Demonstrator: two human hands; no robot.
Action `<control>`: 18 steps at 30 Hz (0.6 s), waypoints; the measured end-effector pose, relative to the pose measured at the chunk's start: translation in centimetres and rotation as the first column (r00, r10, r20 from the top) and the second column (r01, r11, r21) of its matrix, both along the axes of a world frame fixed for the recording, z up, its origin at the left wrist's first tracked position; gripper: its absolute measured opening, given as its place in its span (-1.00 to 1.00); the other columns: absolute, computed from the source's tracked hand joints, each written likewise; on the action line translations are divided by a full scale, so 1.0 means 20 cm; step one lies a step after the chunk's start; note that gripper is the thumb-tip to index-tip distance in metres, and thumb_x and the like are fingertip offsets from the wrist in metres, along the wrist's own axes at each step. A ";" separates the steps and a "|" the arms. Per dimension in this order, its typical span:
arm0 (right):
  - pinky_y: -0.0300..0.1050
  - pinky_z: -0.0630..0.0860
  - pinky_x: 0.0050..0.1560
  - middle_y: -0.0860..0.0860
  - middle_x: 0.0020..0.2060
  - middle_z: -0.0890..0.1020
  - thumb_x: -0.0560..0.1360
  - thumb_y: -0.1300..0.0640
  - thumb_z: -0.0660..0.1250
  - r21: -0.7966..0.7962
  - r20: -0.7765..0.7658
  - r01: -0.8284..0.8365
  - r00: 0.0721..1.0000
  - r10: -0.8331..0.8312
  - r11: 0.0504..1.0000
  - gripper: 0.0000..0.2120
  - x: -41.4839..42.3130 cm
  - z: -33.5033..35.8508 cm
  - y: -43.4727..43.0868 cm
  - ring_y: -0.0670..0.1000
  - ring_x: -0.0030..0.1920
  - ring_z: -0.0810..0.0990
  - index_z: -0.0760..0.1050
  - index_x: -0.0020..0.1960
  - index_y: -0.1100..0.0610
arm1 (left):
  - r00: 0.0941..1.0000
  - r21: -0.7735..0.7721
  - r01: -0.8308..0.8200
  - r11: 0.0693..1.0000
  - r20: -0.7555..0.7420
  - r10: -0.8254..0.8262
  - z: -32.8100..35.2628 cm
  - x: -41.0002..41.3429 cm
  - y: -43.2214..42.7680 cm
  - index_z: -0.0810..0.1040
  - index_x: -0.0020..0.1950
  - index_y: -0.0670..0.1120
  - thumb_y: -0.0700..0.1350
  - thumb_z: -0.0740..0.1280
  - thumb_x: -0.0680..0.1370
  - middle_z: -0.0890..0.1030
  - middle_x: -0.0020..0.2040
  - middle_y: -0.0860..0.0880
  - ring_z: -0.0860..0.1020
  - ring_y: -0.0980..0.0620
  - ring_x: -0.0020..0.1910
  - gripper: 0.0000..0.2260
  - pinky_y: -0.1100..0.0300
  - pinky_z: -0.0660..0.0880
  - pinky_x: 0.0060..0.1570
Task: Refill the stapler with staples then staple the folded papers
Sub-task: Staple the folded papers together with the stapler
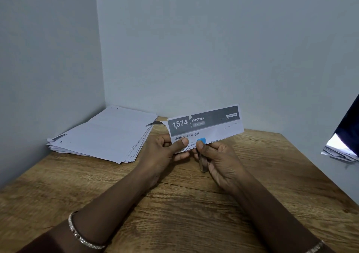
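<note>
Left hand (165, 145) and right hand (219, 159) meet just above the wooden table (194, 204) on my feed. Far left, a stack of papers (104, 136) lies in the corner. The left hand pinches the folded paper (209, 122) at its lower edge, thumb on the print. The right hand grips the stapler (202, 141), its blue head on that same edge. I see more sheets (338, 151) at the right margin.

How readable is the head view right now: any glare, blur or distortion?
Head view: even, soft light; big print on the folded paper reads sharply, small lines by the left hand are blurry; the stapler in the right hand is mostly hidden; one blown-out patch at the right edge.
</note>
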State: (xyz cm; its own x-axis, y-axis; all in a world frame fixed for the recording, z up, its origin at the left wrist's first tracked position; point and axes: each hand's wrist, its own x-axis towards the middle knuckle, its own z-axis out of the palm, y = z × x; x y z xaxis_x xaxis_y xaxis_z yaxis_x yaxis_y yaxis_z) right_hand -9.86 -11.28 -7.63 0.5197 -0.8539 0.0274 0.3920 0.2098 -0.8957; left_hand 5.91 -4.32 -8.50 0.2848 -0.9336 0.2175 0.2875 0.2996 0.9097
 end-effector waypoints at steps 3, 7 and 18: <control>-0.30 0.60 -0.31 0.10 -0.28 0.73 0.27 0.25 0.51 -0.020 -0.010 0.039 0.999 -0.039 0.999 -0.53 0.01 0.01 0.01 -0.08 -0.34 0.69 0.56 0.13 0.42 | 1.000 -0.001 0.016 1.000 -0.006 -0.016 0.00 0.00 0.00 0.71 0.10 -0.18 -0.19 0.48 0.51 0.74 0.06 -0.17 0.71 -0.12 0.07 -0.82 0.17 0.66 -0.07; -0.32 0.47 -0.48 0.08 -0.36 0.69 0.29 0.19 0.52 -0.066 -0.031 0.054 0.998 -0.057 0.996 -0.62 0.02 0.01 0.03 -0.10 -0.41 0.62 0.60 0.04 0.36 | 0.999 -0.003 0.025 1.000 -0.034 -0.026 -0.01 0.00 0.00 0.74 0.05 -0.15 -0.19 0.49 0.50 0.74 0.06 -0.18 0.72 -0.14 0.06 -0.86 0.17 0.66 -0.07; -0.25 0.41 -0.51 -0.09 -0.35 0.62 0.34 -0.37 0.47 -0.260 -0.372 0.130 0.901 -0.223 0.957 -0.50 0.03 -0.01 0.04 -0.13 -0.48 0.51 0.58 -0.04 0.05 | 0.985 -0.011 -0.143 0.990 -0.100 0.141 0.01 0.03 -0.02 0.64 0.19 -0.16 -0.30 0.46 0.51 0.75 0.05 -0.12 0.73 -0.08 0.02 -0.74 0.16 0.66 -0.13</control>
State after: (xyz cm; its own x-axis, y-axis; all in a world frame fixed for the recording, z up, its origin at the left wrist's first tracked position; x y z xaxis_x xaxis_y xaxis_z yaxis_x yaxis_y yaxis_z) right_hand -9.31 -10.55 -7.78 0.3691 -0.9279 0.0531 0.0102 -0.0531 -0.9985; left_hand 6.57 -4.77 -8.34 0.4354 -0.8781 0.1987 0.3287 0.3605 0.8729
